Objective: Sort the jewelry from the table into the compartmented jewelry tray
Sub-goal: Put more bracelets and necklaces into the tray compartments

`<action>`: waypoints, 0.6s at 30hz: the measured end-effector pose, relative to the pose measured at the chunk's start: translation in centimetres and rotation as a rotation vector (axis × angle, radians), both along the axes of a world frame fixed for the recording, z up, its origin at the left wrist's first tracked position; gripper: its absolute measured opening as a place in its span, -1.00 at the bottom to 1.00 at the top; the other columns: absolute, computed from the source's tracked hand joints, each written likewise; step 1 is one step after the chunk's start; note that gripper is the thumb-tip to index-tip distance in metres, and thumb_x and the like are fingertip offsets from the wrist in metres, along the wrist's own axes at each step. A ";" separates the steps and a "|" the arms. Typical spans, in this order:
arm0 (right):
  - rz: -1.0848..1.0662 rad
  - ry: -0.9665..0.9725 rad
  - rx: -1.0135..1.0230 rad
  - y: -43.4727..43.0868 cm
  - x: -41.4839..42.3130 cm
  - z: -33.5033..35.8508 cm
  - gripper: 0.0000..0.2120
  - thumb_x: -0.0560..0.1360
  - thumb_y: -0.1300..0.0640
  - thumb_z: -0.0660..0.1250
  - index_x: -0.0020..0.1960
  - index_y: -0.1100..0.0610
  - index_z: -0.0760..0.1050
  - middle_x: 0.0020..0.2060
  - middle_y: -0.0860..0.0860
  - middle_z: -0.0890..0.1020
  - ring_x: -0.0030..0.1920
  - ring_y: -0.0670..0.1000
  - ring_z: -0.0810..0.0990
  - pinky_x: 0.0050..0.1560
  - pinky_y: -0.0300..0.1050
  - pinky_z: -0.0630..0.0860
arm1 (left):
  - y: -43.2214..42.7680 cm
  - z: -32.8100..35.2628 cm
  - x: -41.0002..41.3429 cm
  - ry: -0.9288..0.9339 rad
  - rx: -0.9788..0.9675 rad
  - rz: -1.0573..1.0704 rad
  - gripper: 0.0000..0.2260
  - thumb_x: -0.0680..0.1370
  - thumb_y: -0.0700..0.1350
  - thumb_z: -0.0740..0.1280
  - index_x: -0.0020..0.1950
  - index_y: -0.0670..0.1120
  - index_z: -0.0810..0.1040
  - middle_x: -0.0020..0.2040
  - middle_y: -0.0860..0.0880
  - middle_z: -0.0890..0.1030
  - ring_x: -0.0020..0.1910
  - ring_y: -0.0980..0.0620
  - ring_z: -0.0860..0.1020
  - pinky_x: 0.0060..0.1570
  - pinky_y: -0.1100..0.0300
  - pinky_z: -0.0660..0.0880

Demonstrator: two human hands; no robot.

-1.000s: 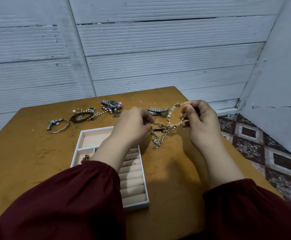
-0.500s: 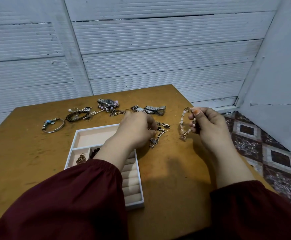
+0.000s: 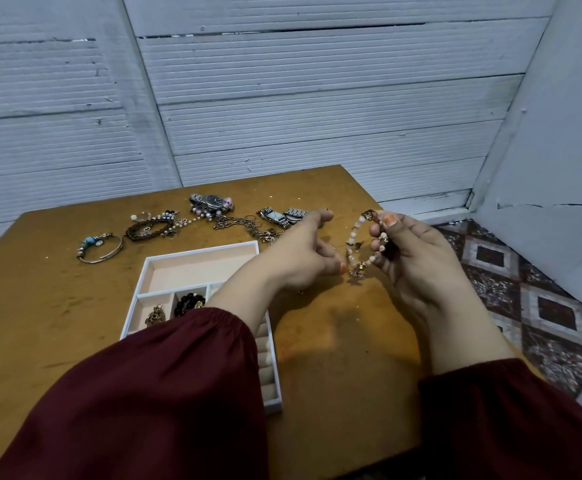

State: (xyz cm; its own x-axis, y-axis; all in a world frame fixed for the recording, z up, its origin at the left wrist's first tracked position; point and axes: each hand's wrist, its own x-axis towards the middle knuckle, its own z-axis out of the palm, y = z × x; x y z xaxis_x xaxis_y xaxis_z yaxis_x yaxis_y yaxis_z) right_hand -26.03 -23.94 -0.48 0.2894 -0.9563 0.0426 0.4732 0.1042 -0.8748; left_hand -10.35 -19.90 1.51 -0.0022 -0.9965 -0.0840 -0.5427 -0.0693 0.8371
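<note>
My right hand [image 3: 410, 258] pinches a pale pink beaded bracelet [image 3: 353, 242] with gold charms, held up above the table right of the tray. My left hand [image 3: 300, 254] hovers just left of the bracelet, fingers loosely curled, holding nothing. The white compartmented jewelry tray [image 3: 165, 263] lies under my left forearm. A black bead bracelet [image 3: 189, 303] and a gold piece [image 3: 154, 315] lie in two of its small compartments. The ring rolls along its right side are partly hidden by my sleeve.
Loose jewelry lies along the far side of the brown table [image 3: 40, 323]: a bangle with blue beads [image 3: 100, 247], a dark bracelet [image 3: 151, 228], a dark-faced watch [image 3: 213, 202], a silver watch [image 3: 282, 216] and tangled chains [image 3: 248, 226]. The table's right edge drops to a patterned floor [image 3: 542, 299].
My right hand lifted the pink beaded bracelet clear of the tangled chains. My left hand let go of the chains and opened beside the bracelet.
</note>
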 end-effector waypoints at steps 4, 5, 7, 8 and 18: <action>-0.016 -0.005 0.015 -0.2 0.0 -0.1 -0.87 0.58 0.21 0.21 -0.11 0.14 0.51 -0.36 -0.02 0.58 -0.43 -0.12 0.49 -0.41 -0.33 0.44 | -0.1 0.1 -0.3 0.004 0.004 0.009 -0.40 0.46 -0.29 0.41 0.43 -0.11 0.24 -0.01 -0.12 0.66 -0.02 -0.04 0.62 0.02 0.14 0.53; -0.016 -0.011 0.020 -0.2 0.0 -0.1 -0.87 0.58 0.21 0.22 -0.10 0.14 0.51 -0.36 -0.02 0.58 -0.43 -0.12 0.49 -0.41 -0.32 0.45 | 0.0 0.1 -0.4 0.011 0.029 -0.014 -0.37 0.45 -0.30 0.41 0.44 -0.10 0.21 -0.01 -0.11 0.66 -0.03 -0.02 0.61 -0.02 0.20 0.53; -0.016 -0.020 0.031 -0.3 0.1 -0.1 -0.88 0.58 0.20 0.22 -0.10 0.15 0.51 -0.34 -0.01 0.58 -0.42 -0.12 0.49 -0.40 -0.31 0.45 | 0.0 0.1 -0.9 0.000 0.056 -0.050 -0.27 0.43 -0.30 0.44 0.48 -0.08 0.11 -0.04 -0.06 0.64 -0.01 0.02 0.59 0.04 0.21 0.51; -0.015 -0.025 0.036 -0.3 0.1 -0.1 -0.89 0.57 0.20 0.23 -0.09 0.15 0.51 -0.34 0.00 0.57 -0.41 -0.11 0.49 -0.39 -0.31 0.45 | 0.0 0.0 -1.1 -0.006 0.056 -0.054 -0.22 0.42 -0.28 0.46 0.49 -0.06 0.08 -0.09 -0.03 0.63 -0.04 0.04 0.59 0.06 0.21 0.51; -0.105 0.126 -0.025 0.0 0.0 -0.4 -0.88 0.59 0.20 0.22 -0.09 0.14 0.51 -0.34 -0.02 0.57 -0.39 -0.07 0.47 -0.46 -0.29 0.44 | -0.4 -0.3 0.0 -0.156 0.033 -0.006 -0.58 0.42 -0.29 0.42 0.22 -0.04 0.42 -0.18 -0.03 0.68 -0.20 0.06 0.63 -0.15 0.16 0.56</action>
State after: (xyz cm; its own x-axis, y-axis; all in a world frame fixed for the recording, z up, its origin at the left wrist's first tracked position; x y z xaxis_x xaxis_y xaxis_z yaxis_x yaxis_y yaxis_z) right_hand -26.05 -23.99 -0.86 0.1928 -0.9806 0.0366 0.3664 0.0374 -0.9297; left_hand -10.35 -20.26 1.21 0.0072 -0.9931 -0.1167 -0.6664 -0.0918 0.7400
